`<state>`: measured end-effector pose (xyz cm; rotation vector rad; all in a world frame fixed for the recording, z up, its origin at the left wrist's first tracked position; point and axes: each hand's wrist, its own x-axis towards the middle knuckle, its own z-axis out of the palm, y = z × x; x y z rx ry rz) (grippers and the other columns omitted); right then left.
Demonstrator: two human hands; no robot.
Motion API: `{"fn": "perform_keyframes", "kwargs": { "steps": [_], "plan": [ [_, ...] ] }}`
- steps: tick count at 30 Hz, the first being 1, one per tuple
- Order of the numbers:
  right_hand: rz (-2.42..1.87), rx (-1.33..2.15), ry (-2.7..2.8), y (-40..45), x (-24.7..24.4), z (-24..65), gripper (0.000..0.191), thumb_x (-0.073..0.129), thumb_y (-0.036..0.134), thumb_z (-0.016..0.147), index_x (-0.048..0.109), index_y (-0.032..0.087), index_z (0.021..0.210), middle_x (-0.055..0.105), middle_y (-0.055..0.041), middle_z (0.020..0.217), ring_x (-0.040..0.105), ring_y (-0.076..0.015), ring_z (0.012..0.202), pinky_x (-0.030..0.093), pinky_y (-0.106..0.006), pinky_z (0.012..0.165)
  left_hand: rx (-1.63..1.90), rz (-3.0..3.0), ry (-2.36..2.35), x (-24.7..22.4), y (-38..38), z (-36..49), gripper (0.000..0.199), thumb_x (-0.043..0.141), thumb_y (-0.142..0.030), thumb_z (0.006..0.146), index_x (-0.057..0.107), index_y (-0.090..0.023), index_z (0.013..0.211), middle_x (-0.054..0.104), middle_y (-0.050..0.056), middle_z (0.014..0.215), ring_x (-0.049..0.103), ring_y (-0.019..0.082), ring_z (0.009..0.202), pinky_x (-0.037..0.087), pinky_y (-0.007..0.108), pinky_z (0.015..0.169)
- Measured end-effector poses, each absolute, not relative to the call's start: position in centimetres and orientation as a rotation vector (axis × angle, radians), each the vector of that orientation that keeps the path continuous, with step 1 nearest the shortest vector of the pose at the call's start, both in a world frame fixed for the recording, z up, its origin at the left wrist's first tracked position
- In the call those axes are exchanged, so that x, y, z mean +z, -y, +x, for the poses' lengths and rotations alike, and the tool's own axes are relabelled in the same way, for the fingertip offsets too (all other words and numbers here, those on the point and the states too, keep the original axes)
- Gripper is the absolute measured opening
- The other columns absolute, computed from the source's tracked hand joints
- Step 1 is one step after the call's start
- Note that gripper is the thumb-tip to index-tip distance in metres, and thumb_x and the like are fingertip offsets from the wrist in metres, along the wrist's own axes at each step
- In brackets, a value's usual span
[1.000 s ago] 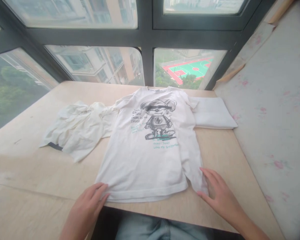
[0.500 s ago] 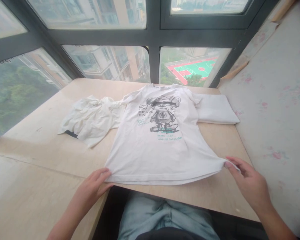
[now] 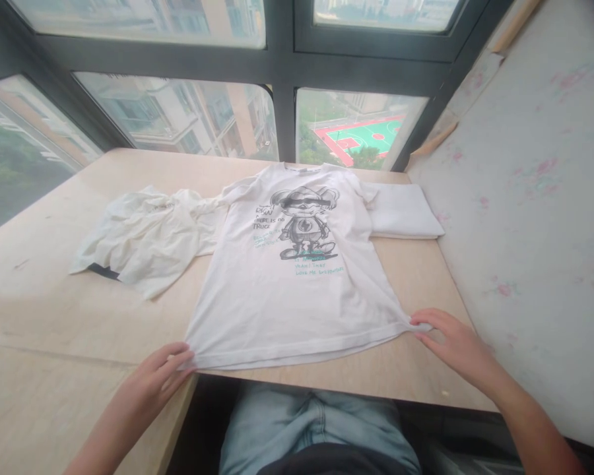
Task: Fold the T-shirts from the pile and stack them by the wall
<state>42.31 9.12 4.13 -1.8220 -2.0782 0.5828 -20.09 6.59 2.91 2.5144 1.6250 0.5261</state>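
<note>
A white T-shirt [image 3: 277, 303] with a cartoon figure and lettering on its front lies spread on the wooden tabletop, collar toward the window and hem toward me. My left hand [image 3: 165, 369] pinches the hem's left corner at the table's front edge. At the opposite corner, my right hand [image 3: 440, 336] has the hem between thumb and fingers, and a small bit of cloth sticks out past the fingertips. The hem between both hands is stretched fairly straight, with two layers showing along the right part.
A crumpled cream garment [image 3: 138, 237] with a dark strip lies left of the T-shirt. Folded white cloth [image 3: 400, 211] sits by the right sleeve. Windows with dark frames [image 3: 282, 112] stand behind the tabletop [image 3: 39, 290]; a flower-patterned wall [image 3: 539, 218] borders the right side.
The view has shifted to the right. My right hand has come a little closer to the shirt's side, and the right hem corner lies lower and less pulled out.
</note>
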Motion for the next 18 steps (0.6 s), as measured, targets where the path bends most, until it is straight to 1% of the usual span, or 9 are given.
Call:
{"fn": "perform_keyframes", "kwargs": {
  "steps": [4,7,9,11,12,14,16,18],
  "plan": [
    [-1.704,0.284,2.193,-8.7,3.7,41.1,0.024,0.056,0.029,0.089,0.069,0.024,0.110,0.065,-0.0090,0.125,0.059,-0.0275,0.118,0.050,-0.048,0.102,0.488,2.537,-1.631,2.4,-6.6,-20.6,0.024,0.054,-0.038,0.094,0.073,-0.025,0.101,0.073,0.007,0.108,0.072,0.019,0.094,0.056,0.026,0.089],
    [-1.596,0.268,2.322,-8.8,3.8,39.8,0.026,0.053,0.017,0.088,0.068,0.024,0.107,0.063,-0.0080,0.127,0.056,-0.0260,0.122,0.047,-0.047,0.105,0.507,2.523,-1.649,2.2,-6.7,-20.7,0.027,0.053,-0.033,0.091,0.072,-0.025,0.108,0.071,0.008,0.113,0.071,0.021,0.100,0.056,0.029,0.091],
    [-1.582,0.289,2.396,-9.0,3.6,39.5,0.035,0.048,0.007,0.084,0.069,0.024,0.106,0.062,-0.0078,0.128,0.055,-0.0254,0.123,0.048,-0.046,0.105,0.516,2.515,-1.663,2.1,-6.8,-20.6,0.031,0.049,-0.028,0.089,0.071,-0.025,0.110,0.071,0.009,0.116,0.071,0.022,0.102,0.056,0.031,0.092],
    [-1.648,0.269,2.379,-9.2,3.1,39.6,0.044,0.041,0.002,0.081,0.069,0.022,0.108,0.063,-0.0084,0.126,0.058,-0.0242,0.120,0.049,-0.045,0.102,0.516,2.488,-1.680,2.1,-6.7,-20.6,0.031,0.047,-0.026,0.088,0.071,-0.024,0.108,0.071,0.008,0.114,0.071,0.022,0.100,0.056,0.031,0.091],
    [-1.689,0.259,2.350,-9.4,3.0,39.9,0.045,0.039,0.002,0.081,0.069,0.022,0.109,0.065,-0.0085,0.123,0.060,-0.0235,0.117,0.050,-0.044,0.101,0.513,2.455,-1.694,2.1,-6.7,-20.5,0.030,0.048,-0.027,0.088,0.072,-0.024,0.106,0.071,0.008,0.112,0.071,0.021,0.099,0.056,0.031,0.091],
    [-1.751,0.283,2.302,-9.7,3.0,40.4,0.037,0.040,0.007,0.087,0.069,0.022,0.105,0.068,-0.0076,0.114,0.063,-0.0228,0.109,0.051,-0.042,0.097,0.510,2.344,-1.734,2.3,-6.6,-20.3,0.026,0.052,-0.032,0.088,0.072,-0.025,0.102,0.072,0.006,0.109,0.071,0.021,0.098,0.055,0.030,0.092],
    [-1.801,0.343,2.256,-10.0,3.6,40.8,0.025,0.044,0.020,0.094,0.069,0.022,0.099,0.071,-0.0064,0.106,0.066,-0.0231,0.102,0.052,-0.040,0.091,0.532,2.193,-1.808,2.7,-6.5,-20.0,0.025,0.055,-0.038,0.086,0.073,-0.025,0.098,0.073,0.005,0.107,0.070,0.021,0.098,0.053,0.030,0.093],
    [-1.896,0.373,2.135,-10.3,4.6,40.8,0.024,0.045,0.033,0.096,0.067,0.023,0.097,0.072,-0.0062,0.102,0.068,-0.0232,0.095,0.052,-0.037,0.082,0.560,2.014,-1.933,3.4,-6.6,-19.5,0.028,0.055,-0.043,0.084,0.072,-0.024,0.094,0.074,0.005,0.105,0.070,0.022,0.099,0.053,0.031,0.092]
  ]
}}
